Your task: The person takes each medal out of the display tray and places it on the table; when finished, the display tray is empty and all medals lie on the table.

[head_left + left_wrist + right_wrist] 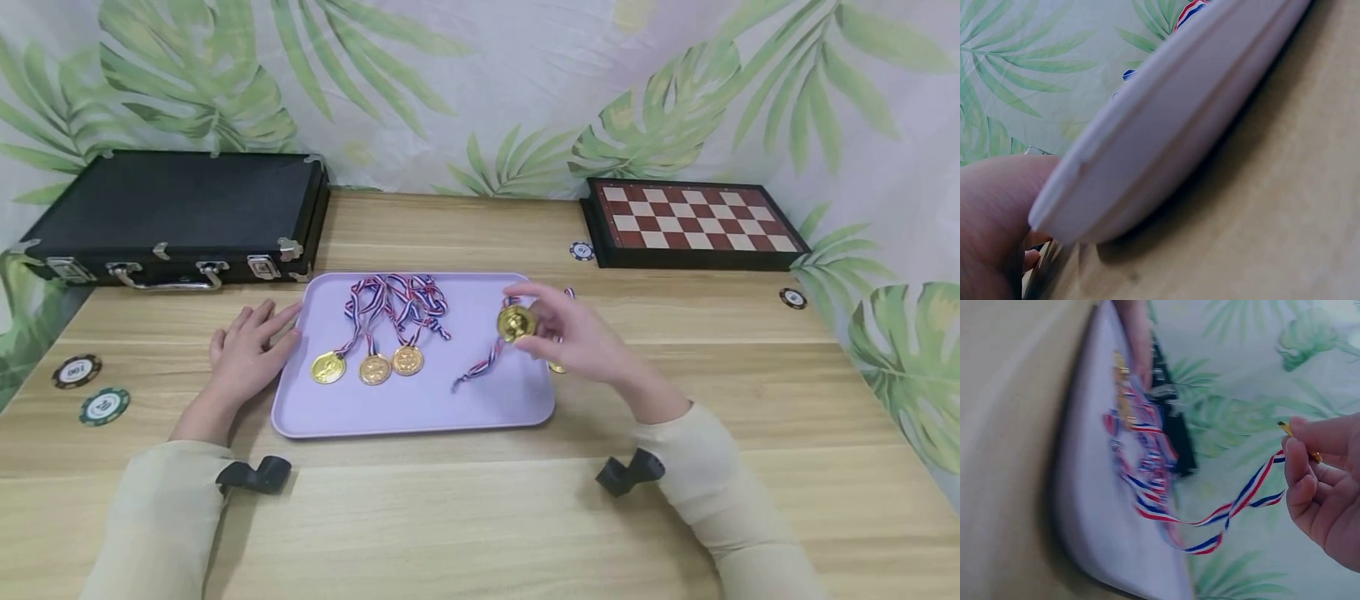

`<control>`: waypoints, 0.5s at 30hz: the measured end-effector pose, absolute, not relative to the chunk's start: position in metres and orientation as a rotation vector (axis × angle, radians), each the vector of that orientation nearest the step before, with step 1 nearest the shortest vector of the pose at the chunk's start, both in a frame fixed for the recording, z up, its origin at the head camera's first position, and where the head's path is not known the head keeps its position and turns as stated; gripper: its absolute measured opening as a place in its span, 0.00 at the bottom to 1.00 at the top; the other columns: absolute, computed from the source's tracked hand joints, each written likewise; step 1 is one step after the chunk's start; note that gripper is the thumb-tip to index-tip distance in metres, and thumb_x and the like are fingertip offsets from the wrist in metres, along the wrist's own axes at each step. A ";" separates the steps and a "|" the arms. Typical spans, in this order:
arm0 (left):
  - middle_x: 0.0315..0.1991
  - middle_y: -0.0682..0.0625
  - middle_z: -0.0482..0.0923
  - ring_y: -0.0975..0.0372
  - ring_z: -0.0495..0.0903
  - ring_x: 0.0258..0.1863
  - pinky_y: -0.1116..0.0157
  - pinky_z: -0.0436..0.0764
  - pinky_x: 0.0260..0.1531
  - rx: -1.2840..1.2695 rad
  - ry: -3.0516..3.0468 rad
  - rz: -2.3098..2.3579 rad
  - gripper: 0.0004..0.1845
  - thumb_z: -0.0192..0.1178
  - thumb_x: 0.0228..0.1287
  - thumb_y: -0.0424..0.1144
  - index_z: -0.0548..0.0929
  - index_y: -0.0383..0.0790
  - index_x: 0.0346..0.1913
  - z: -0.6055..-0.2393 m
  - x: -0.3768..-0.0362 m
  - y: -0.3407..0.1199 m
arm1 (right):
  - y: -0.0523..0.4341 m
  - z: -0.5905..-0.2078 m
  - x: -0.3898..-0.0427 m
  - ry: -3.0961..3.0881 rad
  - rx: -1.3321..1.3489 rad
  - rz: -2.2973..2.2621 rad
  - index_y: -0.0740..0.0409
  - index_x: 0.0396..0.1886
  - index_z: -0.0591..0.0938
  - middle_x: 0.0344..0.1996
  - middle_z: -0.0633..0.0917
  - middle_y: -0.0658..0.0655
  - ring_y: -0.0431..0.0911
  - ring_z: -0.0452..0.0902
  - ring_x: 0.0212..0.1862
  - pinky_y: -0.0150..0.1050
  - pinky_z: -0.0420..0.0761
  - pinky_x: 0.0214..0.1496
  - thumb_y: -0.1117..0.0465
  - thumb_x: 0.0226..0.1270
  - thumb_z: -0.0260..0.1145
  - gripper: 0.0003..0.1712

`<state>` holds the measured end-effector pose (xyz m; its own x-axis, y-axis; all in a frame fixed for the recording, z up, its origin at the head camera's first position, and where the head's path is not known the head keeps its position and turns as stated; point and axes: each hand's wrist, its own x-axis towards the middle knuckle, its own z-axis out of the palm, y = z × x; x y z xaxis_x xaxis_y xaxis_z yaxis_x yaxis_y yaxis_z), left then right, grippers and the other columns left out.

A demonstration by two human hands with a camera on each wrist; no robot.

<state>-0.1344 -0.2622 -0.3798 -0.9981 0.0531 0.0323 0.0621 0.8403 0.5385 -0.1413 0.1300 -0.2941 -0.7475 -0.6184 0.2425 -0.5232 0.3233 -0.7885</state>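
Three gold medals (373, 367) lay on the lilac tray (420, 412) while the right hand (577, 337) pinched a fourth medal (515, 322) and the left hand (247, 350) rested flat, fingers relaxed, against the tray's edge.

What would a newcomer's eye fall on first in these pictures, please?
Probably the gold medal pinched in the right hand above the right end of the lilac tray, its striped ribbon trailing onto the tray. Next, three more medals lined up on the tray's left half, with the left hand resting flat at its left edge.
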 end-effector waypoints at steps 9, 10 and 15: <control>0.62 0.31 0.45 0.40 0.35 0.61 0.40 0.29 0.49 -0.104 -2.993 -0.889 0.27 0.38 0.64 0.51 0.60 0.41 0.62 -0.381 -0.134 -0.262 | 0.187 -0.240 -0.136 2.243 -1.268 -1.928 0.77 0.50 0.67 0.30 0.78 0.63 0.47 0.75 0.26 0.33 0.76 0.25 0.86 0.42 0.58 0.29; 0.62 0.31 0.45 0.40 0.35 0.61 0.40 0.29 0.49 -0.105 -2.990 -0.889 0.27 0.38 0.64 0.51 0.60 0.41 0.62 -0.381 -0.134 -0.262 | 0.193 -0.234 -0.134 2.222 -1.249 -1.972 0.76 0.50 0.67 0.32 0.79 0.64 0.48 0.75 0.28 0.33 0.76 0.27 0.86 0.43 0.58 0.29; 0.62 0.31 0.46 0.40 0.35 0.61 0.40 0.29 0.49 -0.110 -2.982 -0.892 0.27 0.38 0.64 0.50 0.60 0.41 0.62 -0.381 -0.135 -0.263 | 0.228 -0.215 -0.130 2.223 -1.057 -2.152 0.74 0.52 0.67 0.32 0.79 0.64 0.48 0.77 0.29 0.32 0.77 0.29 0.84 0.45 0.59 0.29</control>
